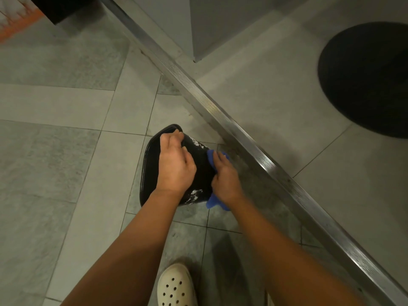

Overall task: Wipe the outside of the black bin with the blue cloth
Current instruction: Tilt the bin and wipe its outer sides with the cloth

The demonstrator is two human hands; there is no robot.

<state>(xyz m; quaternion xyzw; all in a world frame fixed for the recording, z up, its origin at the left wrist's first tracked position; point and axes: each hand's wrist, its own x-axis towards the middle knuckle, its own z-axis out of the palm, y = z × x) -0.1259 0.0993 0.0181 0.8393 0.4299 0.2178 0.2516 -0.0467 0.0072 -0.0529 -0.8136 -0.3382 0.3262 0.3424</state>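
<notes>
**Wipe under way, streaks left on the near wall**

The black bin (202,172) sits tipped on the tiled floor (66,151), just beside a metal threshold strip (242,133). The left grip (174,164) is clamped on the bin's rim, fingers curled over the edge to steady it. The right grip (225,175) lies spread over the blue cloth (210,159), pressing it to the bin's right-hand wall with the fingers laid fairly flat, not pinching (cloth pokes out both above the fingertips and below the wrist).

I'd judge the job partway. White smears (195,193) show low on the wall facing the camera, with more near the rim, so that face needs passes. The far side and the base are hidden, so I can't say whether they are clean
</notes>
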